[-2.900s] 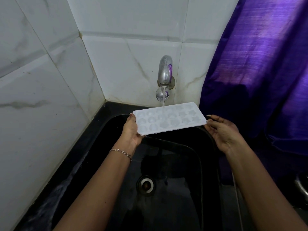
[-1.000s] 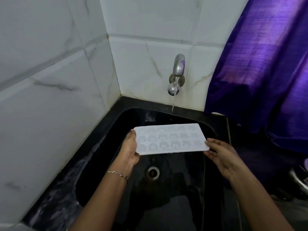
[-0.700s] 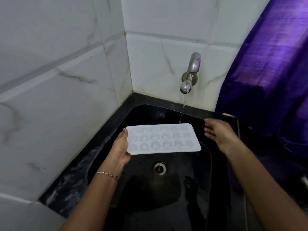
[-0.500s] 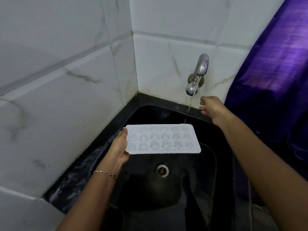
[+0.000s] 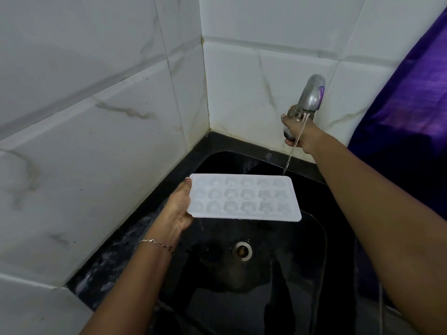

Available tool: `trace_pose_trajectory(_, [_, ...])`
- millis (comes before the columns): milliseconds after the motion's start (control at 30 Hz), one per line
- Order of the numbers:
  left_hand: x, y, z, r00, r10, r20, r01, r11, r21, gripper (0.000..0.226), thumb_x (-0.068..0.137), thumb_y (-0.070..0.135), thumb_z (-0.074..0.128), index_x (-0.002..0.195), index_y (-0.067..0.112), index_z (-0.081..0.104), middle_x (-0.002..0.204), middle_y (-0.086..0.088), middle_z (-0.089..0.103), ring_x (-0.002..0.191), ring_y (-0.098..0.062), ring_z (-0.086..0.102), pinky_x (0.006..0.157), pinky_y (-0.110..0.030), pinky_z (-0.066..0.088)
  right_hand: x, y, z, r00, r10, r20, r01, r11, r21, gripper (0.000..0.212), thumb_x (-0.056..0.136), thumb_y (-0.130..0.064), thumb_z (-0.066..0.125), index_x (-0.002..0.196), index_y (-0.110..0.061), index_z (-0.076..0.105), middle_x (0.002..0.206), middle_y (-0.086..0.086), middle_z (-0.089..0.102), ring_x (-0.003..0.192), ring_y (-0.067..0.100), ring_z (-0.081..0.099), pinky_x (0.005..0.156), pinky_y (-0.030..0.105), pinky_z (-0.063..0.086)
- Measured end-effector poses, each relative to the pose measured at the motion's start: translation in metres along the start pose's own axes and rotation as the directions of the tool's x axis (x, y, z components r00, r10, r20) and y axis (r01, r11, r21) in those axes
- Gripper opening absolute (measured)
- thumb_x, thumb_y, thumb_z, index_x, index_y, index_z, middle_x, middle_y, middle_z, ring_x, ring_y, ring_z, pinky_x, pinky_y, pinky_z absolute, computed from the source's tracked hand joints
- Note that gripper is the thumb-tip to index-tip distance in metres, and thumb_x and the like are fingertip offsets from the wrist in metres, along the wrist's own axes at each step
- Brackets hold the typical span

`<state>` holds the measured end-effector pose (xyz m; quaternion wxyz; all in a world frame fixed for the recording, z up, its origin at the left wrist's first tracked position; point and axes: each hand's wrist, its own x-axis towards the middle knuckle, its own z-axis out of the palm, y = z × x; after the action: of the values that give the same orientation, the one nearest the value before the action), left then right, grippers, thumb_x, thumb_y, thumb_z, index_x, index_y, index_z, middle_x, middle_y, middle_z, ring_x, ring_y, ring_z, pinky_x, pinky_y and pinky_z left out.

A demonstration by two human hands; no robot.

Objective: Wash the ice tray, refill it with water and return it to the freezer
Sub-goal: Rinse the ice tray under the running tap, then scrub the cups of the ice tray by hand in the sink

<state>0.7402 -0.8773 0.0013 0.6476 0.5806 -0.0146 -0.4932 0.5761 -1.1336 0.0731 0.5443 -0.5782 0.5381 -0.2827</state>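
Note:
A white ice tray (image 5: 245,197) with several shaped cells is held level over the black sink (image 5: 271,281). My left hand (image 5: 179,209) grips its left short edge. My right hand (image 5: 298,132) reaches up to the chrome tap (image 5: 310,96) on the back wall and closes around the round knob under the spout. A thin stream of water (image 5: 289,159) runs from the spout down past the tray's far right corner. Whether the cells hold water I cannot tell.
White marbled tiles (image 5: 96,141) form the left and back walls of the corner. A purple curtain (image 5: 411,97) hangs at the right. The drain (image 5: 242,250) sits in the sink floor below the tray. The black counter strip (image 5: 113,257) at left is wet.
My right hand let go of the tray's right end and rose to the tap knob. The tray moved back and down out of the stream, now held by my left hand alone.

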Motion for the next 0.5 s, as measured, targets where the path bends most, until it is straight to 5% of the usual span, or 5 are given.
trace_pose_trajectory(67, [0.004,0.001,0.001,1.0,-0.003,-0.01,0.003,1.0,-0.001,0.041,0.104,0.035,0.036,0.133,0.01,0.052,0.121,-0.017,0.065,0.105,-0.037,0.065,0.09,-0.055,0.051,0.003,0.003,0.002,1.0,-0.003,-0.016,0.004,0.999,0.037,0.01,0.095,-0.023,0.056,0.091,-0.015,0.051,0.07,0.001,0.046,0.057,0.012,0.043,0.04,0.016,0.042])
trace_pose_trajectory(200, [0.009,0.002,0.002,1.0,0.002,-0.004,-0.002,1.0,-0.005,0.042,0.104,0.035,0.036,0.134,0.01,0.052,0.123,-0.018,0.065,0.109,-0.038,0.064,0.093,-0.056,0.049,0.005,0.01,0.003,1.0,0.006,-0.019,-0.002,0.973,0.23,0.022,0.094,-0.01,0.045,0.073,-0.017,0.049,0.065,0.001,0.044,0.052,0.013,0.042,0.039,0.016,0.036])
trace_pose_trajectory(400, [0.013,0.004,0.001,1.0,-0.015,0.003,0.015,1.0,-0.01,0.042,0.104,0.036,0.038,0.132,0.009,0.054,0.121,-0.018,0.066,0.107,-0.038,0.064,0.094,-0.057,0.049,0.009,0.016,0.006,0.996,0.05,-0.068,-0.023,0.938,0.345,0.014,0.096,-0.026,0.051,0.089,-0.014,0.055,0.077,0.005,0.054,0.057,0.013,0.049,0.045,0.02,0.042])
trace_pose_trajectory(500, [0.013,0.004,0.001,1.0,-0.011,0.019,0.012,1.0,-0.012,0.042,0.104,0.035,0.037,0.132,0.008,0.054,0.122,-0.018,0.065,0.108,-0.038,0.064,0.095,-0.057,0.048,0.011,0.02,-0.001,0.998,0.056,-0.021,-0.045,0.937,0.345,0.041,0.095,-0.035,0.057,0.121,-0.005,0.05,0.097,0.011,0.059,0.064,0.015,0.059,0.05,0.021,0.049])
